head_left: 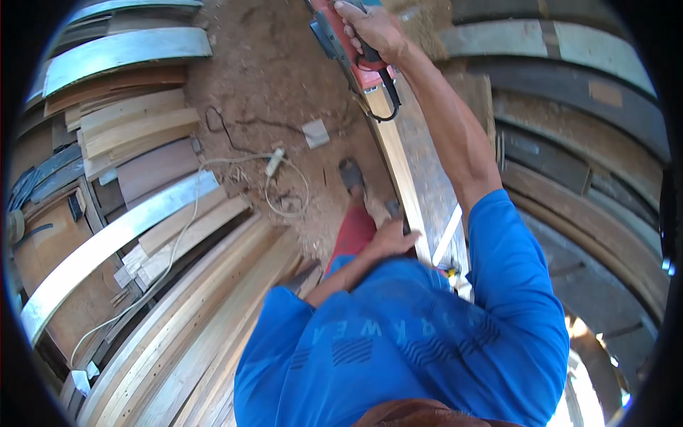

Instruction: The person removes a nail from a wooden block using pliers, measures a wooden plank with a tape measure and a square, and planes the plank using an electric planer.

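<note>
My right hand [371, 32] is closed around the black rear handle of a red electric hand planer [346, 43]. The planer sits on the far part of a long, pale wooden board [400, 167], and its black cord [393, 99] loops down from the handle. Close to my body, my left hand [390, 240] grips the near end of that board at its left edge; some of its fingers are hidden. The board lies along a grey, worn bench top [429, 153]. A pale, narrow strip [447, 236] lies slantwise there, to the right of the board.
Planks [206, 320] are stacked at the lower left, with more boards [139, 132] above them. A white extension cord [307, 186] with a socket block [274, 162] crosses the dirt floor [249, 71]. Long timbers [569, 128] fill the right side. My foot [351, 173] stands left of the bench.
</note>
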### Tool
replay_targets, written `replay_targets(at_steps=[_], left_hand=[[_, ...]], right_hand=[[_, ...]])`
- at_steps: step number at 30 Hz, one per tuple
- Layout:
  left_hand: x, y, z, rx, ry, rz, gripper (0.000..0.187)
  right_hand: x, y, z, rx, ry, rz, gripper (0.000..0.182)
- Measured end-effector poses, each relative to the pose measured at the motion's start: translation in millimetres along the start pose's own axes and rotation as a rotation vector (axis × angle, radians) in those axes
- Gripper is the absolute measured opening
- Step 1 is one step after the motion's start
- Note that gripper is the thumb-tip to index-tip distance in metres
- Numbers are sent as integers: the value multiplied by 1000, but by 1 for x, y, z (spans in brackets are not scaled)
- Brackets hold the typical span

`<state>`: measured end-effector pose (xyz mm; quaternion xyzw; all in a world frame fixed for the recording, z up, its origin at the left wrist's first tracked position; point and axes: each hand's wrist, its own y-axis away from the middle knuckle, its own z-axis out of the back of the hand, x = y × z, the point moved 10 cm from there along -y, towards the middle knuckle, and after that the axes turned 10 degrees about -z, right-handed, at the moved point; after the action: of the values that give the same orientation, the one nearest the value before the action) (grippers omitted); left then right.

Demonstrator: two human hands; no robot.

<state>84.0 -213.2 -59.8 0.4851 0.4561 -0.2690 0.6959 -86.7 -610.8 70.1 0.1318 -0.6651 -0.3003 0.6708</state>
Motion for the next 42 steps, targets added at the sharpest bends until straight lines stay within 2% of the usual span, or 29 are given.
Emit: replay_targets(at_steps=[1, 4, 6, 8, 10, 13, 14, 15, 18, 21, 23, 26, 29, 30, 32, 36, 38, 40, 42], left_hand=[[21, 7, -6, -50, -185, 95, 56], [20, 24, -39, 66, -109, 35, 62], [29, 39, -64, 155, -152, 55, 67], [29, 58, -76, 148, -251, 26, 71], [43, 76, -90, 161, -271, -33, 74], [51, 100, -77, 167, -278, 129, 72], [84, 105, -77, 135, -334, 216, 72], [87, 110, -72, 109, -308, 243, 72], [102, 106, -44, 13, -234, 297, 71], [122, 98, -25, -81, -174, 298, 69], [114, 92, -4, -114, -167, 290, 68], [113, 87, 22, -184, -109, 333, 66], [121, 84, 41, -274, -188, 226, 66], [122, 84, 47, -288, -223, 224, 66], [126, 86, 54, -342, -137, 213, 67], [135, 97, 58, -342, -151, 280, 71], [115, 102, 64, -434, -214, 242, 71], [131, 94, 60, -605, -33, 73, 69], [126, 89, 55, -664, 79, -3, 67]], right_hand=[[-19, 31, 1, -21, 51, 21, 45], [-42, 120, 13, -128, 173, 159, 45], [-87, 164, 13, -36, 82, 174, 44], [-131, 218, 20, -71, 175, 189, 42], [-161, 283, 23, -57, 119, 195, 37], [-217, 345, 29, -88, 122, 165, 36], [-234, 363, 29, -91, 110, 157, 36], [-234, 372, 27, -88, 69, 128, 36], [-233, 357, 21, -90, 2, 39, 36], [-181, 304, 15, -111, 91, -32, 40], [-141, 252, 11, -160, 166, 125, 43], [-84, 175, 4, -154, 131, 118, 44], [-55, 93, 0, -76, 137, 78, 44], [-47, 89, 0, -66, 93, 113, 45], [-37, 83, 2, -46, 10, 186, 49], [-57, 151, 29, 3, -264, 209, 56], [-79, 184, 39, -19, -243, 198, 58], [-100, 224, 55, -66, -179, 204, 58], [-125, 269, 65, -115, -85, 182, 59]])
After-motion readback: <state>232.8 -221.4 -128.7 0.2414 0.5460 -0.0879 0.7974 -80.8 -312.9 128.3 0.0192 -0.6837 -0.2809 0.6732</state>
